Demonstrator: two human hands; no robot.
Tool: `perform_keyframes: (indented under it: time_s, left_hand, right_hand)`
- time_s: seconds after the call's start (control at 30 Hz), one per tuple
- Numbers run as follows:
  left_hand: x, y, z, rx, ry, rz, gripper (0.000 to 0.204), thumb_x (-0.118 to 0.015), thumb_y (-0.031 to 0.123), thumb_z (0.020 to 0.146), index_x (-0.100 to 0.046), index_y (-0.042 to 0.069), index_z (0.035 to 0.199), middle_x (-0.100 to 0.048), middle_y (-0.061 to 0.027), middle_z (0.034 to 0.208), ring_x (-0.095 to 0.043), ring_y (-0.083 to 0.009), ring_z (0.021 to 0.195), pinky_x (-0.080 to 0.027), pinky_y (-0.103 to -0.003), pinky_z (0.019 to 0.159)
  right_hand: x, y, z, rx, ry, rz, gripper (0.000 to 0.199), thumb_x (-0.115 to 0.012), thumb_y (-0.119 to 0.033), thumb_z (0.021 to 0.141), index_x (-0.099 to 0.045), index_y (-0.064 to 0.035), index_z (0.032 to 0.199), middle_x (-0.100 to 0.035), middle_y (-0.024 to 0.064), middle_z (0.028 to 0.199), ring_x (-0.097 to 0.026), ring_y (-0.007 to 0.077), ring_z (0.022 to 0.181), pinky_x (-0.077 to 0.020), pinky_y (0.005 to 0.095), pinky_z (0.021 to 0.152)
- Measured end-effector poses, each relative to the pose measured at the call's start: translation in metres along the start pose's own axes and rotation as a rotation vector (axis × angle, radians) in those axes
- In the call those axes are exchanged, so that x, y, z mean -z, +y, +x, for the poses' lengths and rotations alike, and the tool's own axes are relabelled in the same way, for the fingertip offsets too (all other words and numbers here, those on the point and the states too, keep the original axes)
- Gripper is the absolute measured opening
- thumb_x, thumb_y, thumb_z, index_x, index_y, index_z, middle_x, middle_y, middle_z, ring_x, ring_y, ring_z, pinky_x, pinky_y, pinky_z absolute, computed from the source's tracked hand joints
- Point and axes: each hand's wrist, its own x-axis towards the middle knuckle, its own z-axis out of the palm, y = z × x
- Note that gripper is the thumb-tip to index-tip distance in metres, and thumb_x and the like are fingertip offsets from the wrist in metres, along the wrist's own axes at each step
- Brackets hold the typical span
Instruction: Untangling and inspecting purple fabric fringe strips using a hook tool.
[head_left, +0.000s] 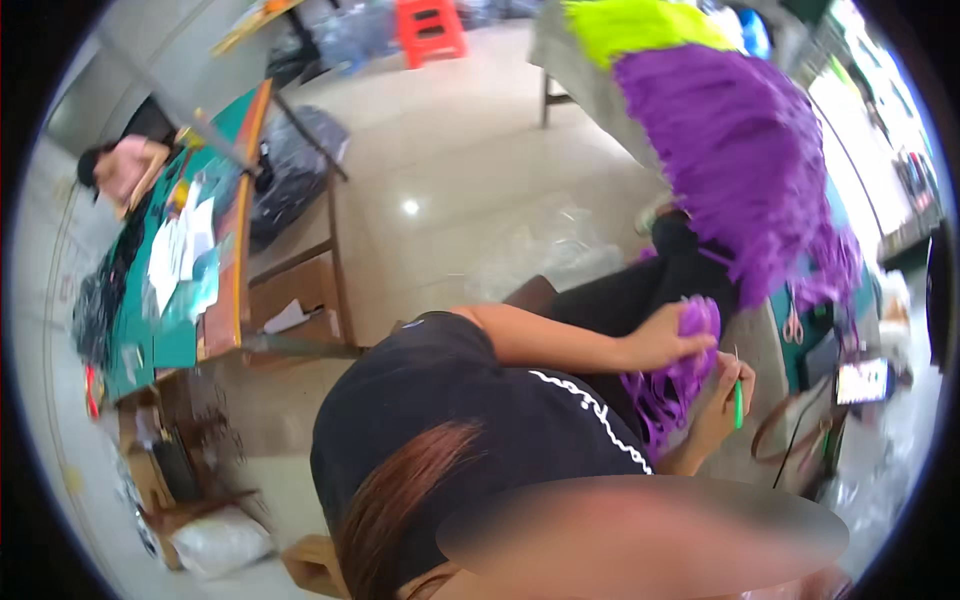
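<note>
1. I am watching from far away, and the left hand [665, 338] is closing its thumb and fingers around the top of a bunch of purple strips [662, 402]. The bunch is bulging up past the fingers, and its loose ends are hanging below the hand.

2. The right hand [722, 408] is pinching a thin green tool [739, 403], fingers together. I cannot tell what kind of tool it is.

3. I am guessing that the step in hand is working on the strips, with the left hand holding them and the right hand using the tool. I am thinking the next move is calling for a firm left hand and a careful right hand, so the tip is not poking any fingers.

4. The bunch is touching the left hand and sitting just beside the right one. No desk is carrying it; it is hanging in front of the black shirt [440, 380].

5. Farther out, a big purple fringe [745, 150] is spilling over the left edge of the table [580, 85]. A lime-green fringe [645, 28] is lying by the table's far edge. Scissors [793, 325] are resting past the purple fringe's lower edge.

6. Well apart, white papers [172, 250] are lying inside the right edge of the desk [175, 340].
</note>
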Motion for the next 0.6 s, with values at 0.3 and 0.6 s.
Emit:
perform_keyframes:
  time_s: [0.3, 0.6]
  left_hand:
    - [0.007, -0.001, -0.002, -0.307, -0.069, 0.304, 0.041, -0.07, 0.01, 0.072, -0.058, -0.001, 0.109, -0.065, -0.0102, 0.094, -0.063, -0.02, 0.086, -0.047, -0.034, 0.078]
    - [0.048, -0.067, 0.03, 0.529, 0.132, -0.538, 0.059, -0.068, 0.004, 0.082, -0.043, 0.007, 0.135, -0.054, -0.0071, 0.125, -0.057, -0.0186, 0.106, -0.047, -0.037, 0.093]
  right_hand:
    - [0.019, 0.02, 0.005, -0.104, -0.265, 0.334, 0.029, -0.06, -0.008, 0.09, -0.034, -0.0107, 0.077, -0.042, 0.0001, 0.075, -0.035, 0.0069, 0.068, -0.0303, 0.02, 0.063]
    - [0.106, -0.009, 0.021, -0.042, -0.271, 1.215, 0.017, -0.056, -0.007, 0.089, -0.04, -0.0106, 0.088, -0.038, 0.0004, 0.076, -0.035, 0.0092, 0.059, -0.0304, 0.0235, 0.058]
